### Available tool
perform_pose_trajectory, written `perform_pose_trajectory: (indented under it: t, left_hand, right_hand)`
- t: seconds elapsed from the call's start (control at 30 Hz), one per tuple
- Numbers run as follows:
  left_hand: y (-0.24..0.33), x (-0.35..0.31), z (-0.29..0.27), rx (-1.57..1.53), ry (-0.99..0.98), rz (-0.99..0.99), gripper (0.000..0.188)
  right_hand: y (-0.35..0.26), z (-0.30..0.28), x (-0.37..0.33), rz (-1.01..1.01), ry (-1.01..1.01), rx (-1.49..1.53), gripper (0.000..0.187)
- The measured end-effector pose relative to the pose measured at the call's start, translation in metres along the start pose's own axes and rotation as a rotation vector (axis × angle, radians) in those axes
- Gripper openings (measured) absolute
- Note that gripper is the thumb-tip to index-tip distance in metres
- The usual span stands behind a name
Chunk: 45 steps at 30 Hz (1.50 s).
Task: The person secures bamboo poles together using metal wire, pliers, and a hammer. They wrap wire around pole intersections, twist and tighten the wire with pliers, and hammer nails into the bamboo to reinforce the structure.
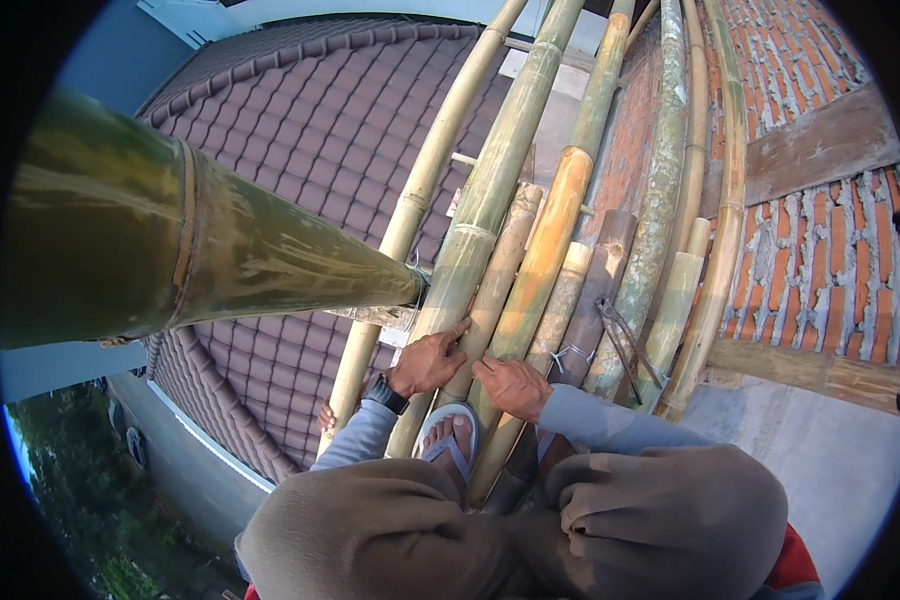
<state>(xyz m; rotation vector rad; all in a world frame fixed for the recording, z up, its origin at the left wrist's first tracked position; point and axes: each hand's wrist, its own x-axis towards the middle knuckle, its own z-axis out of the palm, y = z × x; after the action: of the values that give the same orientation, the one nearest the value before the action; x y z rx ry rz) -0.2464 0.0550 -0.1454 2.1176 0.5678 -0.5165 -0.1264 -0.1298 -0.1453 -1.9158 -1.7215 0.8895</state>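
Note:
My left hand (427, 362), with a dark watch at the wrist, rests on the bamboo poles with its fingers bent and closed. Its fingertips touch the left side of a short bamboo pole (503, 255). Across from it, my right hand (513, 388) is closed too, its fingertips on the yellow-orange bamboo pole (555, 225). Whatever the fingers of either hand grip is too small or hidden to make out. To the right, a pair of metal pincers (620, 345) lies on the bamboo, and a pale tie (573, 352) binds nearby poles.
My sandalled foot (450, 437) stands on the poles between my hands. A thick green bamboo post (240, 240) rises close at the left. Below lies a brown tiled roof (310, 130); a brick wall (810, 270) is at right. Fingers or toes (327, 417) show by the left pole.

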Motion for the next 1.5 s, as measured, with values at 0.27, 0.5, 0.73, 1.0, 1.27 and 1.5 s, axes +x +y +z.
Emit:
perform_pose_trajectory:
  t: [0.27, 0.5, 0.73, 1.0, 1.27, 1.5]
  left_hand:
    - [0.018, -0.003, -0.007, 0.054, -0.030, -0.003, 0.069]
    - [0.023, -0.002, -0.004, 0.073, -0.042, -0.029, 0.069]
    - [0.016, -0.005, 0.008, 0.117, 0.015, 0.031, 0.075]
    - [0.017, 0.005, 0.003, 0.123, -0.002, 0.036, 0.079]
    - [0.014, 0.012, 0.007, 0.125, -0.022, 0.002, 0.076]
    - [0.018, 0.008, 0.001, 0.125, 0.018, -0.014, 0.069]
  right_hand:
    - [0.001, 0.001, 0.001, 0.017, 0.009, -0.017, 0.018]
    - [0.002, 0.000, -0.001, -0.034, 0.020, -0.060, 0.019]
    - [-0.001, 0.001, -0.003, -0.041, -0.014, -0.085, 0.021]
    - [0.005, 0.008, 0.000, -0.017, 0.028, -0.025, 0.025]
    - [0.008, 0.008, -0.001, -0.025, 0.068, -0.002, 0.028]
    - [0.006, 0.008, -0.002, -0.063, -0.020, -0.062, 0.029]
